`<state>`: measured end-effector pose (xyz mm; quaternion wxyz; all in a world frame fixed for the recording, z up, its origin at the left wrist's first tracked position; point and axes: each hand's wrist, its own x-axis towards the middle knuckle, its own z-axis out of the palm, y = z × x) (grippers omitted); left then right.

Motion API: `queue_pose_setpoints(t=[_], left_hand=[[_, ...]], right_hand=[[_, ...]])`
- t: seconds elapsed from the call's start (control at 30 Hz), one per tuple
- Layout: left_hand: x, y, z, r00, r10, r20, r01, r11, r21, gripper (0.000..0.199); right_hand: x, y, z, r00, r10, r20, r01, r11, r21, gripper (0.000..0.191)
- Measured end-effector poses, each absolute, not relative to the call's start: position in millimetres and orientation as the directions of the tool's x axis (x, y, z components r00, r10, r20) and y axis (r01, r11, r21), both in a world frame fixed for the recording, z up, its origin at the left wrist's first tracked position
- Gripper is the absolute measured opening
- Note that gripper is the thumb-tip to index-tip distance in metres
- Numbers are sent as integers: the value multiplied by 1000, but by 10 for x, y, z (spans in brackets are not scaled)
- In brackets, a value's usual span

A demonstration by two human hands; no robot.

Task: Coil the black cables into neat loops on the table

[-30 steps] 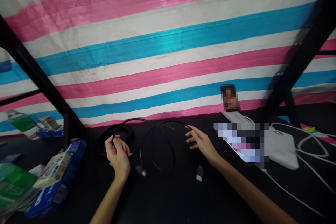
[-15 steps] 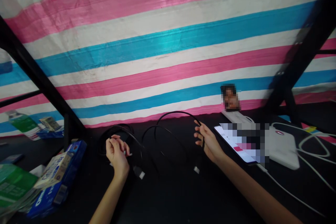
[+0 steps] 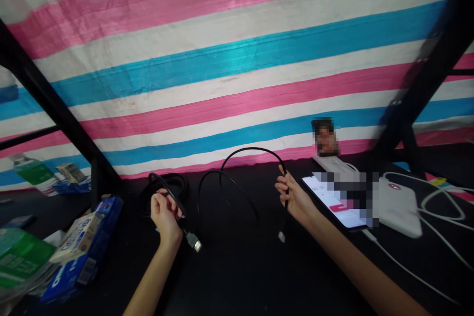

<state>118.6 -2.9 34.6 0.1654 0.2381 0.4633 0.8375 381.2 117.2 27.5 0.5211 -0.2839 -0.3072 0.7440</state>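
Note:
Curled fingers of my left hand (image 3: pixel 165 212) close on a black cable by its coil (image 3: pixel 181 185), at the left of the dark tabletop. From beside that hand a dark plug with a metal tip (image 3: pixel 193 242) points down and to the right. My right hand (image 3: pixel 296 200) pinches the cable farther right, just left of a lit phone (image 3: pixel 329 202). Below its fingers hangs another light-tipped plug (image 3: pixel 282 237). Between the hands, the black cable (image 3: pixel 254 148) rises in a loose arch. Exactly where the left fingers grip is partly hidden.
Blue boxes (image 3: pixel 83 256), a pale box (image 3: pixel 79 232) and a green package (image 3: pixel 24 259) lie at left. A white power bank (image 3: pixel 398 210) with white cables (image 3: pixel 418 276) lies at right. Black frame legs (image 3: pixel 411 79) stand before a striped sheet (image 3: pixel 237 94).
The cable arch has risen slightly and my right hand has shifted a little to the right. By my left hand, the cable and its plug have moved slightly left.

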Motion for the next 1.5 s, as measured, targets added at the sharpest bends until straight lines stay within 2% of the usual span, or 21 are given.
queue_pose_setpoints(t=[0.17, 0.27, 0.4, 0.57, 0.67, 0.73, 0.8, 0.9, 1.0, 1.13, 1.3, 1.4, 1.5], left_hand=[[1214, -26, 308, -807, 529, 264, -32, -485, 874, 28], [1223, -21, 279, -785, 563, 258, -39, -460, 887, 31], [1191, -10, 261, -757, 628, 180, -89, -372, 924, 36], [1200, 19, 216, -624, 775, 102, -116, -221, 968, 42], [1247, 58, 91, -544, 827, 142, 123, -89, 988, 41], [1273, 84, -32, -528, 826, 199, 338, -11, 941, 40], [1297, 101, -150, -529, 815, 236, 445, 31, 895, 42], [1346, 100, -246, -443, 868, 225, 579, 86, 810, 42], [1404, 82, -222, -298, 938, 175, 678, 79, 731, 39], [1421, 77, -131, -258, 952, 166, 591, 19, 807, 37], [1358, 123, -110, -374, 913, 164, 395, -3, 919, 47], [1373, 134, -100, -452, 882, 132, 317, 21, 948, 53], [1465, 118, -73, -356, 931, 82, 210, -6, 978, 60]], right_hand=[[3819, 1184, 241, -333, 934, -132, -623, -323, -712, 20], [3820, 1198, 216, -321, 936, -146, -599, -320, -734, 19], [3809, 1207, 194, -299, 942, -154, -594, -310, -743, 19], [3762, 1191, 147, -291, 932, -217, -540, -347, -767, 20], [3722, 1170, 107, -276, 937, -213, -464, -324, -824, 19], [3695, 1149, 81, -274, 936, -223, -387, -319, -865, 17], [3668, 1121, 58, -297, 924, -240, -307, -330, -893, 18], [3629, 1077, 10, -365, 902, -232, -180, -313, -932, 33], [3600, 1058, -73, -372, 909, -189, -33, -216, -976, 49], [3585, 1080, -195, -369, 922, -118, 23, -118, -993, 58], [3596, 1105, -163, -365, 930, -53, -129, -107, -986, 51], [3606, 1092, -64, -322, 942, 98, -139, 55, -989, 45], [3596, 1054, 5, -305, 930, 206, -127, 175, -976, 43]])
